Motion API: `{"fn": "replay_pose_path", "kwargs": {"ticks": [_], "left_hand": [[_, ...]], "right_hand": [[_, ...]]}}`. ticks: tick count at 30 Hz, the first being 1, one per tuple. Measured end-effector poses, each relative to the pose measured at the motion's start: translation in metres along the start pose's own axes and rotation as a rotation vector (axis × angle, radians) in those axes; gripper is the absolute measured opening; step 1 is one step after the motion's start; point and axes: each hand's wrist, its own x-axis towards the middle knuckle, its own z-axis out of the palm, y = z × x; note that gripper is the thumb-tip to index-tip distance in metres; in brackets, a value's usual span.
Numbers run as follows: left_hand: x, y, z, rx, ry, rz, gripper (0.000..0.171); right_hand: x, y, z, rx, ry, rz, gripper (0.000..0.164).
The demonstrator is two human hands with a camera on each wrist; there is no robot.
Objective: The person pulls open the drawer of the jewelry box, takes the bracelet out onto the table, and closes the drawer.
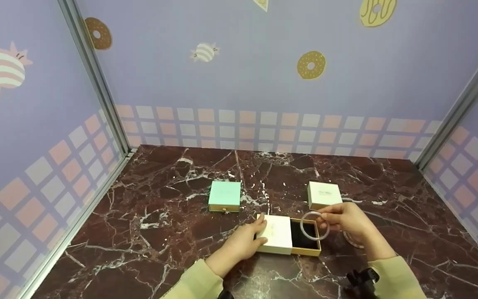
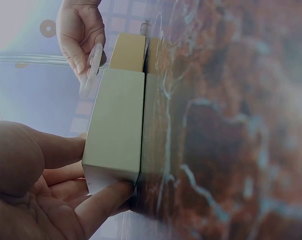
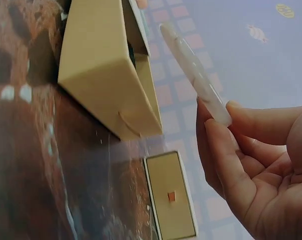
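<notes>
"While the left hand (image 1: 242, 241) holds the cream box cover (image 1: 277, 232) at its nine-o'clock end, where's the bangle (image 3: 195, 72)?"

"In the right hand (image 1: 349, 218). That grip has it pinched between thumb and fingers, raised over the drawer (image 1: 305, 251), which sticks out of the cover toward three o'clock."

"And the left grip?"

"Fingers and thumb around the cover, though some fingertips are hidden from me."

"What's in the drawer?"

"A black lining, partly behind the bangle."

"Anything under the right wrist?"

"A curved piece (image 1: 351, 243) on the table (image 1: 139, 257), perhaps another ring; the wrist hides most of it, so I can't be sure."

"And farther back?"

"From the cover, a green box (image 1: 225, 194) toward ten o'clock and a second cream box (image 1: 324, 193) toward two. Fingers overlap that one's near edge, and its lettering is too small to read."
</notes>
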Motion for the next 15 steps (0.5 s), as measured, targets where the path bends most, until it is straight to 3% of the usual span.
{"fn": "replay_pose_path", "kwargs": {"ticks": [15], "left_hand": [[0.001, -0.002, 0.001, 0.001, 0.004, 0.01, 0.056]], "right_hand": [[-0.02, 0.013, -0.042, 0.009, 0.025, 0.026, 0.042]]}}
